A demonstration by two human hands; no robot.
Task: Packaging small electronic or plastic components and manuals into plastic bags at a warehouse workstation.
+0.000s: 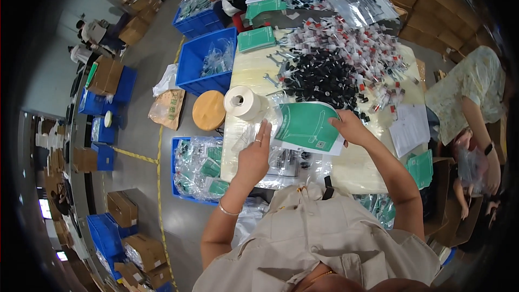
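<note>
My right hand (350, 128) pinches the right edge of a green and white printed leaflet (308, 124), which is held over the near part of the table. At the leaflet's left, my left hand (254, 154) has two fingers stretched out against clear plastic film (243, 139). The rest of that hand's fingers are partly hidden. Beneath the leaflet lies a clear bag (286, 162) with small dark parts in it. Just beyond my left hand stands a white roll (241, 103).
Piles of black parts (319, 75) and red-and-clear parts (351, 40) cover the table's far side, with loose wrenches (270, 79) beside them. Blue bins (189, 65) line the left, near a round wooden stool (208, 110). Other people sit at the far side and right.
</note>
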